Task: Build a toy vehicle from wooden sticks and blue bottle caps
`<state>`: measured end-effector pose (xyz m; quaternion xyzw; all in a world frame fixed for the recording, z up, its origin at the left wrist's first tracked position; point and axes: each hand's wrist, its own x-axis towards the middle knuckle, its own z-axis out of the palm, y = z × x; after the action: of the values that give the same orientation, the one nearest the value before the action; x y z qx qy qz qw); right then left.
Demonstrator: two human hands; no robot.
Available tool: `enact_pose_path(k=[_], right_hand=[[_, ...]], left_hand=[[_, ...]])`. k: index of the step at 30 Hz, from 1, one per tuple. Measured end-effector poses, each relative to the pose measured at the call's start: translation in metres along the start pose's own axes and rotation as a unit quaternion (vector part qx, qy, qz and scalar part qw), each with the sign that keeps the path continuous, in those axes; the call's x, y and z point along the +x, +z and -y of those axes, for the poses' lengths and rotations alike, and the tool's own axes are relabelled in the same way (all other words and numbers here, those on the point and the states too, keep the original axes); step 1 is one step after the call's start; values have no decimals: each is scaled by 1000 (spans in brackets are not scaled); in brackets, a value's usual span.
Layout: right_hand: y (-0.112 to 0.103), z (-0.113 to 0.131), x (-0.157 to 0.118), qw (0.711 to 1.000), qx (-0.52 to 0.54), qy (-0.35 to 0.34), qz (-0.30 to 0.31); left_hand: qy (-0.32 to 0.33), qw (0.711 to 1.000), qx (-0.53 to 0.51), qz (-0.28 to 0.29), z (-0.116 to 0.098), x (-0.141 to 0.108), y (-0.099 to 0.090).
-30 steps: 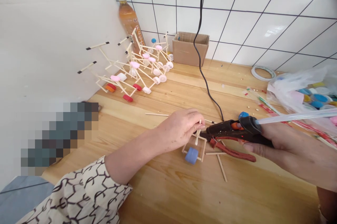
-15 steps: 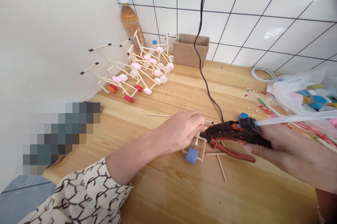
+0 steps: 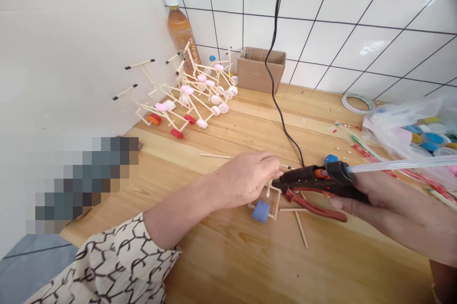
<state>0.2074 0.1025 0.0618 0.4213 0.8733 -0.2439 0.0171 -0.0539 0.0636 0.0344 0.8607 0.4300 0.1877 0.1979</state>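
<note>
My left hand (image 3: 248, 175) is closed, its fingertips pinching a thin wooden stick (image 3: 268, 190) above a small stick frame (image 3: 277, 204). Blue caps (image 3: 261, 211) sit at the near side of that frame. My right hand (image 3: 371, 204) grips a black glue gun (image 3: 307, 176), whose nozzle points left at my left fingertips. A clear glue stick (image 3: 403, 163) juts out of the gun's back. Under the gun lie red-handled pliers (image 3: 321, 209), their jaws by the frame. Where the nozzle meets the stick is hidden by my fingers.
Several stick models with cap wheels (image 3: 187, 89) stand at the back left, beside a bottle (image 3: 181, 27). A cardboard box (image 3: 260, 73), a tape roll (image 3: 357, 103) and a bag of caps (image 3: 428, 127) line the back. A black cable (image 3: 282, 118) crosses the table; loose sticks (image 3: 302, 230) lie near the pliers.
The view has shifted slightly, so the background sits a little to the right. Both hands keep nearly the same place and hold.
</note>
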Motion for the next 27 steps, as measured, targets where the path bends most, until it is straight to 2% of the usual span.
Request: enact_pose_path(k=[9, 18, 27], right_hand=[[-3, 7, 5, 999, 18, -5, 30], [-5, 14, 6, 999, 17, -30, 8], [-3, 15, 8, 999, 24, -4, 25]], left_hand=[[4, 1000, 15, -14, 0, 0, 1], [0, 1000, -2, -25, 2, -1, 2], [-11, 1000, 2, -21, 4, -1, 3]])
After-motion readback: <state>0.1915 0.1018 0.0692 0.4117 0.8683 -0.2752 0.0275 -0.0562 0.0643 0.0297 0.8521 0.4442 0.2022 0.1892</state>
